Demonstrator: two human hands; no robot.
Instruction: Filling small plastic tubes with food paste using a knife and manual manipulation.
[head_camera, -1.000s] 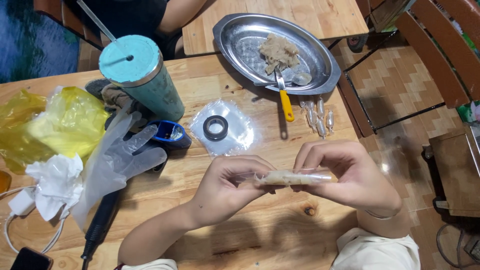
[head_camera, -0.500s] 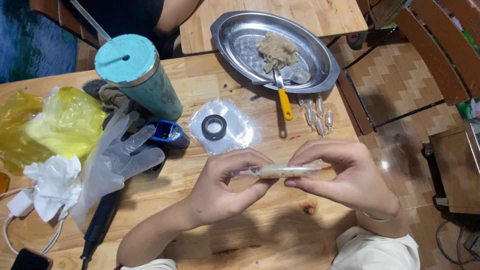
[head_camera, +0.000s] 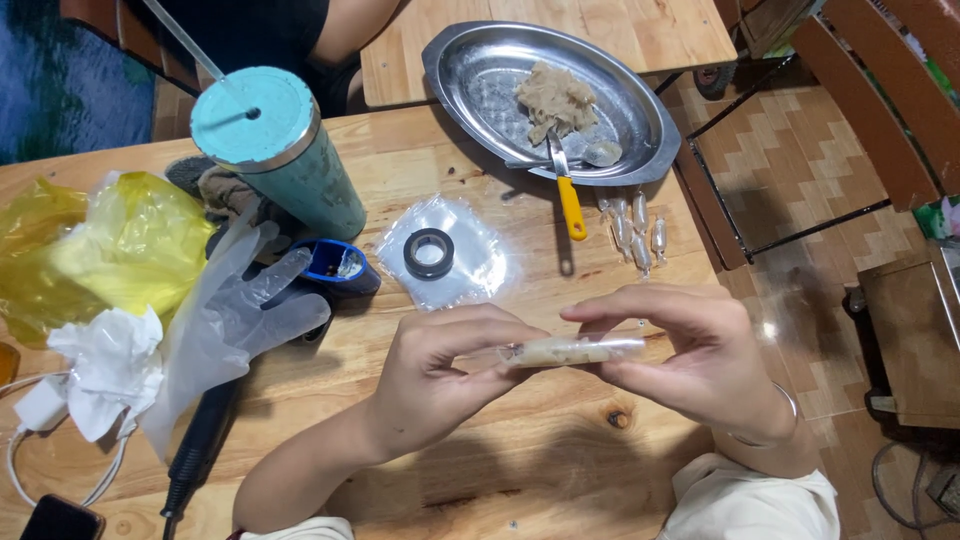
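Note:
My left hand (head_camera: 435, 375) and my right hand (head_camera: 690, 355) hold a small clear plastic tube filled with pale paste (head_camera: 572, 350) between their fingertips, level, above the wooden table (head_camera: 400, 180). The left pinches its left end, the right covers its right end. Beyond the hands lie several filled clear tubes (head_camera: 633, 228) near the table's right edge. An oval steel tray (head_camera: 480, 80) at the back holds a lump of pale paste (head_camera: 555, 100) and a yellow-handled knife (head_camera: 567, 195).
A teal tumbler with a straw (head_camera: 285, 155) stands at the back left. A tape roll on clear plastic (head_camera: 430, 253), a blue lighter-like item (head_camera: 335, 265), a clear glove (head_camera: 220, 320), yellow bag (head_camera: 110, 245), tissue (head_camera: 100, 365) and a black tool (head_camera: 200, 440) lie left. Another person sits opposite.
Both hands have shifted slightly with the tube; the fingers have moved along it while it stays level between them. Nothing else on the table has moved.

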